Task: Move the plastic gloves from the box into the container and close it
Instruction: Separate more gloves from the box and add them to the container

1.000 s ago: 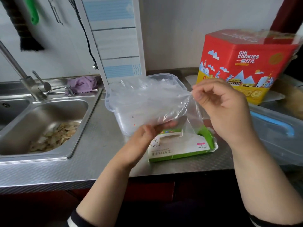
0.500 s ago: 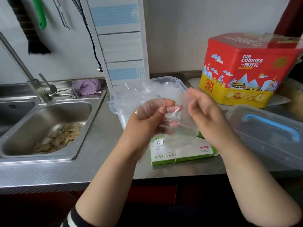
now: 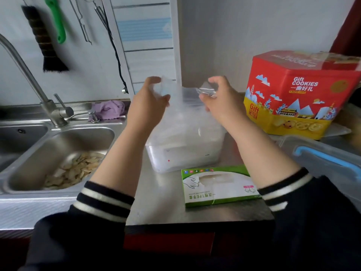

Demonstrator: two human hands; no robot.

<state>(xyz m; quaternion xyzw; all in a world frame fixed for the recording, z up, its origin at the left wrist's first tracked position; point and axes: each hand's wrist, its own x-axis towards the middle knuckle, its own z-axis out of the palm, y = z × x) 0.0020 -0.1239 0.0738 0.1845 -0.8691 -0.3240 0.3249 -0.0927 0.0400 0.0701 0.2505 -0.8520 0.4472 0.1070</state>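
Note:
A clear plastic glove (image 3: 183,106) is stretched between my two hands above the open clear container (image 3: 185,157) on the steel counter. My left hand (image 3: 148,106) pinches the glove's left edge, and my right hand (image 3: 220,102) pinches its right edge. The container holds a pile of clear gloves. The green and white glove box (image 3: 218,185) lies flat on the counter just in front of the container, its top opening facing up. The container's clear lid with a blue handle (image 3: 320,163) rests at the right.
A steel sink (image 3: 58,157) with vegetable peelings and a tap (image 3: 48,106) lies to the left. A red and yellow cookie tin (image 3: 297,94) stands at the back right. A purple cloth (image 3: 109,108) sits behind the sink. The counter's front edge is near the box.
Both hands have risen from just above the box to over the container and spread apart, pulling the glove out flat. The camera view has tilted down.

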